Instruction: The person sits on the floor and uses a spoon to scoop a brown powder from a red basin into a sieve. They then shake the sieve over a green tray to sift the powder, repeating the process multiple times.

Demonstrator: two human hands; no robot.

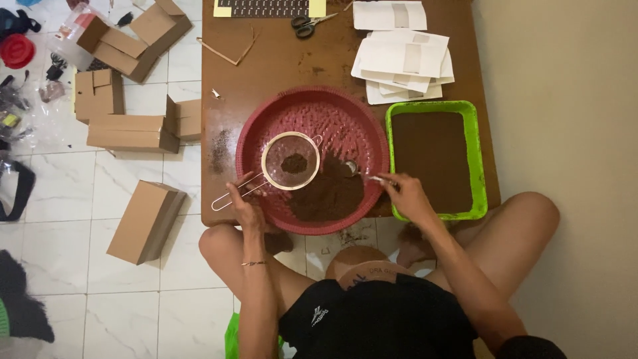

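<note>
My left hand (244, 205) grips the wire handle of a round mesh sieve (290, 161), held over a red round tray (266, 119) on a low brown table. A small clump of dark brown powder lies in the sieve. My right hand (405, 195) holds a metal spoon (359, 171) whose bowl rests at the edge of a pile of brown powder (329, 196) in the tray. To the right, a green rectangular tray (432, 106) is filled with smooth brown powder.
White paper pouches (402, 63) are stacked at the table's back right, with scissors (309, 23) and a yellow-edged sheet behind. Several cardboard boxes (133, 129) lie on the tiled floor at left, one box (146, 221) near my left knee. A wall is on the right.
</note>
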